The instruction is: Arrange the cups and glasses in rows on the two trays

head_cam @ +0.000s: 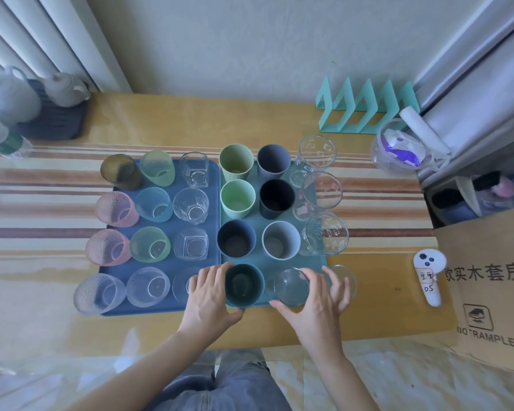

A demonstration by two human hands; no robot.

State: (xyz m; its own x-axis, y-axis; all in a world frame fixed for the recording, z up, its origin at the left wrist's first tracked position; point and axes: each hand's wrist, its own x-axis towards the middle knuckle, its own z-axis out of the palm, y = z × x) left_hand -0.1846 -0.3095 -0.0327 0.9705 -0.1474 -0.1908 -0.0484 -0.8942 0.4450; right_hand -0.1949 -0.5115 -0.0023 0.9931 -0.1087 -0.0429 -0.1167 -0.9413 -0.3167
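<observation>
trays nearly full; my left hand [209,298] grips the dark teal cup [244,284], my right hand [312,307] the clear glass [291,286], finishing the near row.

Yellow table [250,126] under a glossy striped beige-and-brown cover carries two flat rectangular trays side by side, touching: dark blue tray [166,307] left, teal tray [312,259] right. Also directly on it: mint zigzag rack [365,108], clear lidded plastic tub [398,149], dark ribbed mat [57,120] with white teapots, white controller [429,277], cardboard box [487,292].
</observation>
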